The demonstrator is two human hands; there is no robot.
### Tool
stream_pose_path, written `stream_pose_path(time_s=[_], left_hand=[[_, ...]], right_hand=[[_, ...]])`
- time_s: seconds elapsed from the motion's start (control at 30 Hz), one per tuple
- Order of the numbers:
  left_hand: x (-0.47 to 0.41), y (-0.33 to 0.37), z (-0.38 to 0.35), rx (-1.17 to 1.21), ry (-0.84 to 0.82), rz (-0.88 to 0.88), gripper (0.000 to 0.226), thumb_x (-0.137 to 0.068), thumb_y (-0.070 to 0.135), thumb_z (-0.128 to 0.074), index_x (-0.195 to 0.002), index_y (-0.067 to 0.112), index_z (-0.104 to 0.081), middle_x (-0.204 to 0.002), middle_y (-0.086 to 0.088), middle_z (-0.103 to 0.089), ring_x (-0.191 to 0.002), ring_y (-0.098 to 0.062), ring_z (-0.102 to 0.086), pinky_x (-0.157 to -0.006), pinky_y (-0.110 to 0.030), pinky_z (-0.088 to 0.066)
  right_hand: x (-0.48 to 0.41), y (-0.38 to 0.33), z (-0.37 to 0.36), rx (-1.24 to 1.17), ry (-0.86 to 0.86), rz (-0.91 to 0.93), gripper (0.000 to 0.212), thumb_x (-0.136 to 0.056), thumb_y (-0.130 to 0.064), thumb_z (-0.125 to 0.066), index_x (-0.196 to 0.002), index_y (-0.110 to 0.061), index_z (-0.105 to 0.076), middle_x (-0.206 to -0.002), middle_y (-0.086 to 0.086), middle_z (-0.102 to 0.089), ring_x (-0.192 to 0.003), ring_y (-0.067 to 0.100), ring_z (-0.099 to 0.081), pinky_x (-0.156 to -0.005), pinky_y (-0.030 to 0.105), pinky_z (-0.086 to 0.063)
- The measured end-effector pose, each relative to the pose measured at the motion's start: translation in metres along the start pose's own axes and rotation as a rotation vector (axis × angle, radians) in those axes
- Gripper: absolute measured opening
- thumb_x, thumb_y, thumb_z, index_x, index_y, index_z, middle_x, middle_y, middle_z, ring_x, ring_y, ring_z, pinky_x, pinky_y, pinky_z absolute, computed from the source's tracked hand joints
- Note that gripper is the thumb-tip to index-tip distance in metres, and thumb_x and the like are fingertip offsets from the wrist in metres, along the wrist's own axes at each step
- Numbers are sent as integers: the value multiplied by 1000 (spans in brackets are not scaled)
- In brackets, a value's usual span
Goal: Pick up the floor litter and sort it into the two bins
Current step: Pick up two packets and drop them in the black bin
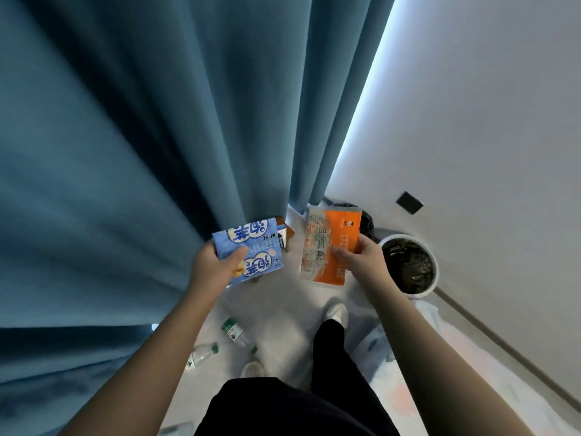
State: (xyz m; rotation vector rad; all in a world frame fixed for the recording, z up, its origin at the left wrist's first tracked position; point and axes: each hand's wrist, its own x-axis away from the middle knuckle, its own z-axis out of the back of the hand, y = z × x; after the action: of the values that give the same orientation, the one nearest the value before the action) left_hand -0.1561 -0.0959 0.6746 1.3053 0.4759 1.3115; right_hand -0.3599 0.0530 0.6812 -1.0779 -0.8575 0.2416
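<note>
Blue packet is being pinched by left hand, orange packet by right hand. Both are being held apart, presumably for sorting; white bin is near, right.

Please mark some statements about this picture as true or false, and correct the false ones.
1. The left hand holds a blue snack packet. True.
2. The right hand is empty. False: it pinches an orange packet.
3. Plastic bottles lie on the floor. True.
4. The white bin stands on the person's left. False: it stands on the right, near the wall.
</note>
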Motion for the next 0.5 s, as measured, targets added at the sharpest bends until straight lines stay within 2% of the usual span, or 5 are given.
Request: stream_pose_path(time_s=[0.07,0.17,0.3,0.5], left_hand=[[-17,10,-30,-3,-23,1,16,-84,6,-69,-98,9,-65,-85,-7,-69,-60,-3,-64,-60,-22,-55],[-33,28,-81,11,-2,27,15,-82,10,-72,-95,14,-66,-90,-7,-70,-76,-17,-66,-76,-30,-52],[-43,48,-148,41,50,124,16,-81,13,-73,-95,14,-65,-87,-3,-70,-78,-19,-65,-76,-31,-53],[-78,61,-231,9,10,193,16,-86,11,-68,-101,12,-64,-93,-4,-67,-79,-16,-63,-74,-28,-50]], right_hand=[[-28,-1,24,-11,6,-15,17,-87,-4,-65,-92,-20,-62,-96,2,-71,-90,19,-69,-82,38,-57],[-74,-8,62,18,-21,-29,18,-87,-6,-65,-90,-24,-61,-97,2,-70,-91,20,-69,-81,39,-57],[-130,-24,114,60,-73,-57,18,-88,-9,-66,-91,-26,-60,-97,-1,-70,-88,17,-69,-75,36,-57],[-208,-17,158,181,-69,-133,18,-86,-7,-66,-92,-23,-60,-99,3,-70,-91,21,-68,-85,42,-56]])
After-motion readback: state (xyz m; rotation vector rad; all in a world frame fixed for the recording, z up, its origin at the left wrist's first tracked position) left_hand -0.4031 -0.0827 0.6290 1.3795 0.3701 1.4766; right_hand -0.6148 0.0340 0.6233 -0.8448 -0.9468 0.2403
